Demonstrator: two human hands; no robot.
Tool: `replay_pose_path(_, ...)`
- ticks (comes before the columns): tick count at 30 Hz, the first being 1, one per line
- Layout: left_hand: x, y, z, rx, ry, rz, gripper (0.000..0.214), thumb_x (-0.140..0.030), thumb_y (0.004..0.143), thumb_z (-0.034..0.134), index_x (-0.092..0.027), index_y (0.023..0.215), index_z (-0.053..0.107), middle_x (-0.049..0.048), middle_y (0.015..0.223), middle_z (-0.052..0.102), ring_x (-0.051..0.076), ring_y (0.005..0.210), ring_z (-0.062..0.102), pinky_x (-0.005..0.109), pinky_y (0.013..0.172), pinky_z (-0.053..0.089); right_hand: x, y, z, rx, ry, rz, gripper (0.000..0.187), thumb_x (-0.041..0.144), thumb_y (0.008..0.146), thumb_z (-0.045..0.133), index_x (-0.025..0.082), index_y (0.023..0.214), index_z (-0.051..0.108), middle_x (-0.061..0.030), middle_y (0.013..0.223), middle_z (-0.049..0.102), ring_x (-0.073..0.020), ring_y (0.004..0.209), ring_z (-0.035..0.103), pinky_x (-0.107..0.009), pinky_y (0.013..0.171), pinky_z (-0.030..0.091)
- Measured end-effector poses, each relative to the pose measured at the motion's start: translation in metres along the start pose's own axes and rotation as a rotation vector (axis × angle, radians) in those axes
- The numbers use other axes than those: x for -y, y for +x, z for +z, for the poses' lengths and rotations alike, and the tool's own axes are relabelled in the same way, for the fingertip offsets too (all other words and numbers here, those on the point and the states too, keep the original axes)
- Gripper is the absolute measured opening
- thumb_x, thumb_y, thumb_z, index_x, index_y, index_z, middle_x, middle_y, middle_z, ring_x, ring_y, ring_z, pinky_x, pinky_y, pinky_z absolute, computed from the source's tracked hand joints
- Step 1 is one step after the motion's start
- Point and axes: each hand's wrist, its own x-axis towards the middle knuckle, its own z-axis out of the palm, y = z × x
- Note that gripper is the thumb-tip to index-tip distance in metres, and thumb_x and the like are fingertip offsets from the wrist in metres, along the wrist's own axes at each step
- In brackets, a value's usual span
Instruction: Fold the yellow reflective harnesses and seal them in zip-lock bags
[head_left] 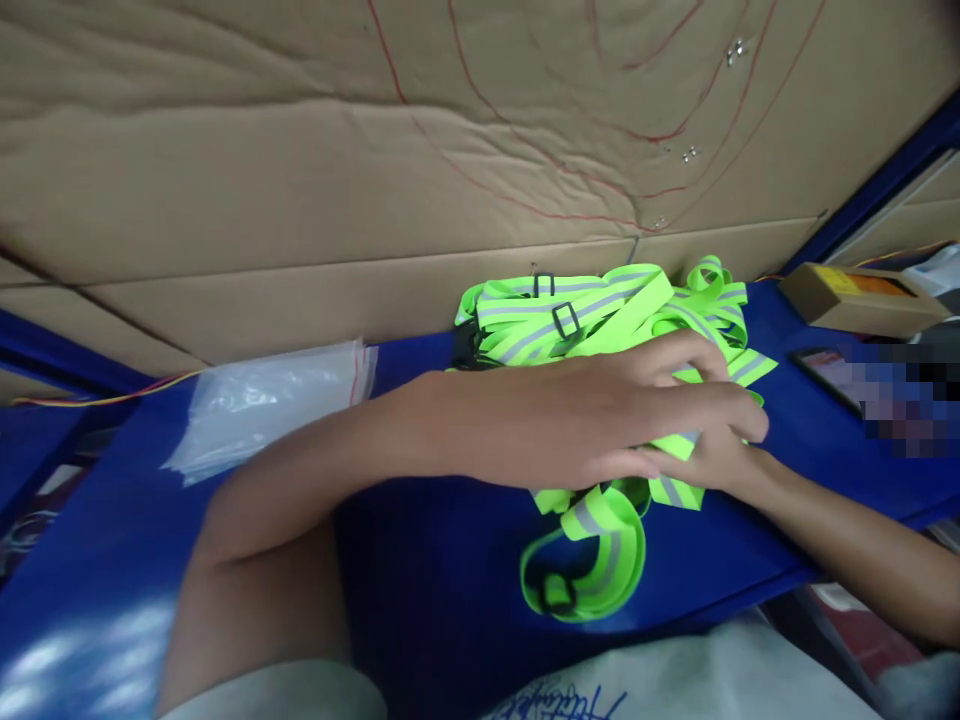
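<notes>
A heap of neon-green reflective straps (592, 310) with grey stripes and black buckles lies on the blue table (420, 590). My left hand (645, 420) reaches across from the left and lies over the heap, fingers curled down onto the straps. My right hand (716, 462) comes in from the right, mostly hidden under the left hand, and grips a bunch of the straps from below. One strap loop (600, 565) with a black buckle hangs out toward me.
A stack of clear plastic bags (277, 400) lies at the left of the table. A cardboard wall (300, 180) with red lines stands behind. At the right are a small brown box (855, 295) and a phone (832, 375).
</notes>
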Motion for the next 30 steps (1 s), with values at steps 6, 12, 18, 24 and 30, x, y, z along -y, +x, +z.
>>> replay_pose_path(6,0.014,0.001,0.012,-0.2,0.187,-0.315,0.047,-0.042,0.097,0.067,-0.019,0.133,0.049,0.0132,0.137,0.058,0.027,0.128,0.06,0.04,0.104,0.052,-0.001,0.014,-0.009,-0.313,0.112,0.052,0.039,0.04,0.087,0.078,0.03,0.121,0.061,-0.0068,0.11,0.071,-0.0299,0.106,0.07,-0.049,0.09,0.059)
replay_pose_path(12,0.015,0.004,0.018,-0.151,0.2,-0.447,0.043,-0.053,0.092,0.068,-0.019,0.115,0.056,0.008,0.117,0.067,0.027,0.107,0.067,0.038,0.087,0.052,-0.004,0.008,-0.012,-0.466,0.008,-0.005,0.039,0.046,0.084,0.079,0.034,0.115,0.06,-0.0072,0.108,0.061,-0.0284,0.097,0.065,-0.05,0.081,0.057)
replay_pose_path(18,0.022,0.008,0.018,-0.248,0.118,-0.351,0.038,-0.042,0.093,0.07,-0.021,0.123,0.057,0.0047,0.124,0.066,0.023,0.116,0.064,0.035,0.094,0.05,-0.019,-0.002,-0.009,-0.528,-0.041,0.035,0.035,0.051,0.083,0.079,0.033,0.105,0.059,-0.0051,0.108,0.057,-0.0255,0.096,0.064,-0.048,0.081,0.058)
replay_pose_path(24,0.027,0.01,0.022,-0.199,0.328,-0.304,0.028,-0.036,0.093,0.07,-0.017,0.111,0.063,0.006,0.113,0.066,0.024,0.102,0.067,0.034,0.08,0.049,-0.025,-0.008,-0.006,-0.404,-0.116,0.031,0.036,0.059,0.08,0.077,0.033,0.101,0.062,-0.0056,0.103,0.06,-0.0278,0.095,0.064,-0.05,0.081,0.057)
replay_pose_path(30,0.02,0.008,0.018,-0.139,0.757,-0.229,0.017,-0.031,0.099,0.058,-0.014,0.098,0.062,0.0083,0.096,0.067,0.024,0.082,0.068,0.035,0.063,0.041,-0.02,0.007,-0.016,-0.26,-0.123,-0.11,0.057,0.052,0.082,0.081,0.035,0.128,0.052,-0.0066,0.112,0.056,-0.0268,0.105,0.061,-0.046,0.088,0.056)
